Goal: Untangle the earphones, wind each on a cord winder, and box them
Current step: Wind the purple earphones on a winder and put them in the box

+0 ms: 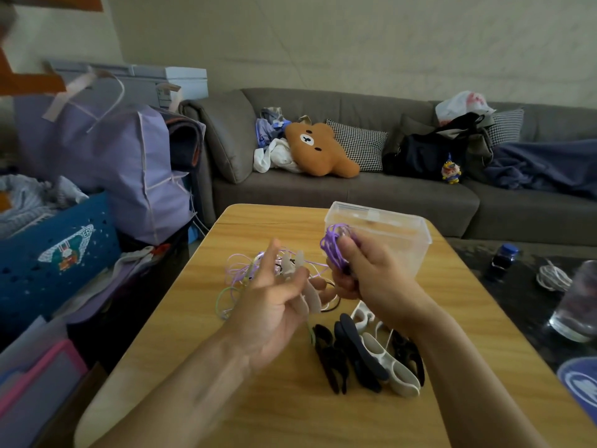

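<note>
Head view, taking the wooden table (265, 412) as my reference. My right hand (365, 279) is raised over the table's middle, fingers curled round a wound purple earphone bundle (332, 250), gripping it; whether a winder sits inside the coil I cannot tell. My left hand (274, 305) hovers beside it, palm turned up, fingers loosely spread and relaxed, a thin pale cord running across them; it blurs, so I cannot say if any finger pinches the cord. Beneath and beyond my left hand lies the loose tangle of earphones (242, 273), lilac, green and white strands spread over the table's centre-left. A clear plastic box (387, 227) stands at the table's far right part, just behind my right hand, which hides part of its front wall. Nearer me, on the table's right half, lies a heap of cord winders (365, 354), black, navy and white, touching and overlapping; my right forearm crosses above its edge. Beyond the table: a grey sofa (355, 189) with a bear cushion (319, 147). Left of the table, a blue crate (58, 253); to the right, a drinking glass (578, 305).
</note>
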